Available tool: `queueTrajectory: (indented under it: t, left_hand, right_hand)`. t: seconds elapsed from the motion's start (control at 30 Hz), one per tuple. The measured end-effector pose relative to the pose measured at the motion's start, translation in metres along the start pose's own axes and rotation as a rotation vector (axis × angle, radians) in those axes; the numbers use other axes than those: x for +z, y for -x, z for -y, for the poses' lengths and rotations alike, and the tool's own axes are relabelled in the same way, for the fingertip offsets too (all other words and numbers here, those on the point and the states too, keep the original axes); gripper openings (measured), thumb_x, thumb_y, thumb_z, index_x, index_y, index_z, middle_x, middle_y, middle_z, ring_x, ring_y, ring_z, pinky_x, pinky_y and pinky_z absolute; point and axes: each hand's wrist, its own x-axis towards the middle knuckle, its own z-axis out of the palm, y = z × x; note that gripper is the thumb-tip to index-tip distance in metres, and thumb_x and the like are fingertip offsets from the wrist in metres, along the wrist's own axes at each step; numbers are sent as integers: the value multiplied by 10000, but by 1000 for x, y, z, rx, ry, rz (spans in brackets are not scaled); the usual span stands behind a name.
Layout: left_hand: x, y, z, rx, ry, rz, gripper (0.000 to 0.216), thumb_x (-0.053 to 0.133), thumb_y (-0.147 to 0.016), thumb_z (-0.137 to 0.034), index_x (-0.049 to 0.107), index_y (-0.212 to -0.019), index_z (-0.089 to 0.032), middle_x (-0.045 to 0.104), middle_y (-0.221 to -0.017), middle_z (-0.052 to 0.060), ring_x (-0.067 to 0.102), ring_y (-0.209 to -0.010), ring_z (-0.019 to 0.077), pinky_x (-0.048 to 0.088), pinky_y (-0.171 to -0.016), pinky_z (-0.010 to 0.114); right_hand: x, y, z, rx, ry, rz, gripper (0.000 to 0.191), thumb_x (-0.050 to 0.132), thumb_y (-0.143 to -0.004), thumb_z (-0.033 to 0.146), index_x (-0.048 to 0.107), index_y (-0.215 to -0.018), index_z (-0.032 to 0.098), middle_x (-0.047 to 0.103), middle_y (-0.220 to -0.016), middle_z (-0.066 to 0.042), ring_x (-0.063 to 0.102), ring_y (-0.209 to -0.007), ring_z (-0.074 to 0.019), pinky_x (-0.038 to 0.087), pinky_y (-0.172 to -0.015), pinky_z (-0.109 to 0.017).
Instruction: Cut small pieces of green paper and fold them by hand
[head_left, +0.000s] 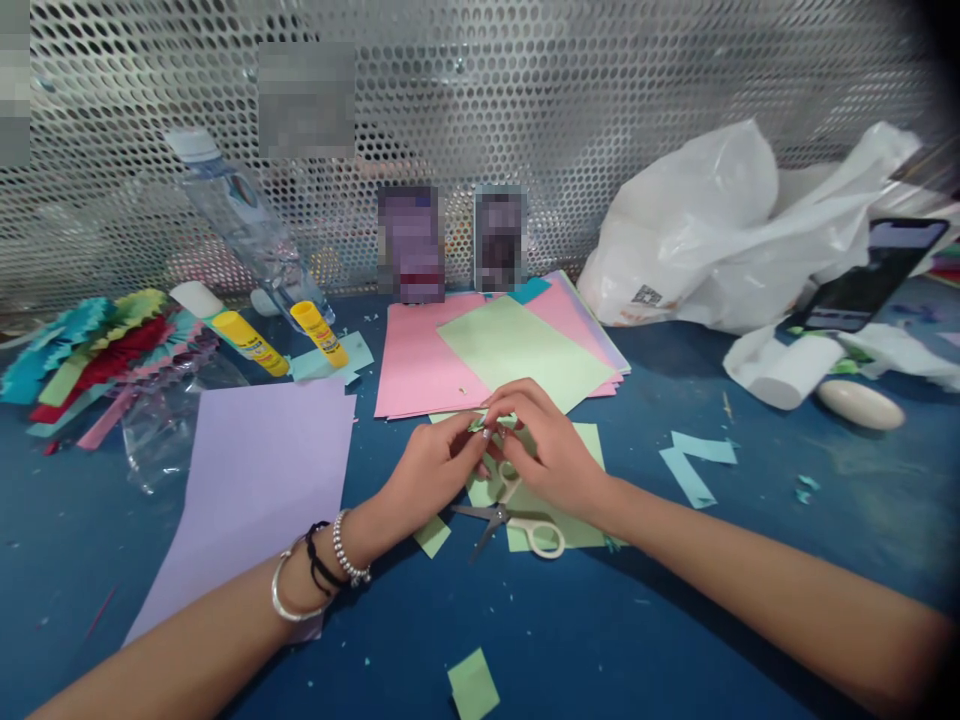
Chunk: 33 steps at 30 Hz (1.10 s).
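Observation:
My left hand and my right hand meet fingertip to fingertip at the middle of the table. Between them they pinch a small piece of green paper, mostly covered by the fingers. Just below, a pair of scissors with cream handles lies with its blades apart, partly on a light green sheet. A small green paper scrap rests beside my left wrist. Another green scrap is near the front edge of the view.
Behind my hands is a stack of pink paper; a purple sheet lies left. Glue sticks, a water bottle and ruffled paper shapes stand or lie back left. Right are a white plastic bag, a phone and blue strips.

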Motion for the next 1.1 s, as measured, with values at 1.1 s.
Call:
queueTrajectory:
  t: [1.1]
  left_hand:
    - [-4, -3, -5, -30, 323, 142, 292, 382, -925, -288, 621, -1018, -148, 627, -641, 11, 580, -597, 93, 411, -553, 199]
  right_hand:
    - [-1, 1, -4, -27, 112, -156, 93, 534, -808, 138, 531, -859, 216, 509, -994, -37, 470, -995, -181, 406, -865, -361]
